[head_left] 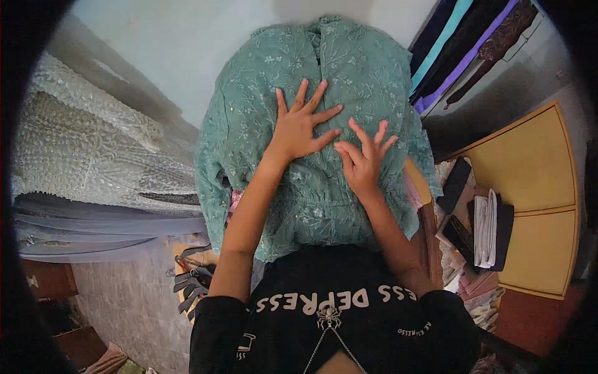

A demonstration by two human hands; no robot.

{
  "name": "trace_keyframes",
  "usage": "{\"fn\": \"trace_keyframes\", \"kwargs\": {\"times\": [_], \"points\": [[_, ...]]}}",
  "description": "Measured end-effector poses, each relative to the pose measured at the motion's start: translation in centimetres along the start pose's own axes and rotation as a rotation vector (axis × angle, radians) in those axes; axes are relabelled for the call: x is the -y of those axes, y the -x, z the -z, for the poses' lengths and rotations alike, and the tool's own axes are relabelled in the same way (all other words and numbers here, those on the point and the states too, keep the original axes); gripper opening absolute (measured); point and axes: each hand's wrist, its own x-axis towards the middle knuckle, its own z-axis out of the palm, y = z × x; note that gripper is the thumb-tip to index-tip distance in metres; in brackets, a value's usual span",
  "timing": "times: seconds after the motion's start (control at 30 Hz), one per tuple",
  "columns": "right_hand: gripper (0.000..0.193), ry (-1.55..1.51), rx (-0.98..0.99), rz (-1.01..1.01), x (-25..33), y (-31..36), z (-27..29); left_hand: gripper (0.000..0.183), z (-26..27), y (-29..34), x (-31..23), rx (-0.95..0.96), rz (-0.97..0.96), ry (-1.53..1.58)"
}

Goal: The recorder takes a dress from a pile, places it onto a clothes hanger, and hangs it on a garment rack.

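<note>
A sea-green embroidered garment [243, 118] with pale floral sprigs lies spread in front of me, its sleeves falling at both sides. A slit runs down from its top edge at the middle. My left hand [300, 128] rests on the upper middle of the cloth, palm down with fingers spread. Just to its right, my right hand [364, 159] is over the garment. Its thumb and index fingertips come together in a pinch while the other fingers fan out. Whatever the pinch holds, if anything, is too small to make out.
Beaded silver-white cloth [81, 143] hangs on the left, above grey-lilac sheer fabric [106, 227]. Dark hangers [193, 280] lie at lower left. Several dark, turquoise and purple cloths [448, 53] hang at upper right. A yellow panel [529, 206] stands right, beside folded white cloth [486, 230].
</note>
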Motion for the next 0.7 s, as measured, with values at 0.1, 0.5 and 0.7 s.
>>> {"fn": "trace_keyframes", "kwargs": {"times": [0.1, 0.5, 0.7], "points": [[0.003, 0.002, 0.009, -0.005, -0.03, 0.07, 0.04, 0.045, -0.09, -0.04, 0.08, 0.002, -0.001, 0.004], [0.005, -0.011, 0.025, 0.019, 0.05, 0.59, 0.74, 0.047, -0.21, 0.06, 0.04, 0.005, 0.0, -0.014], [0.005, 0.002, 0.025, 0.037, 0.1, 0.6, 0.77, 0.053, -0.24, 0.12, 0.01, 0.01, -0.004, -0.014]]}}
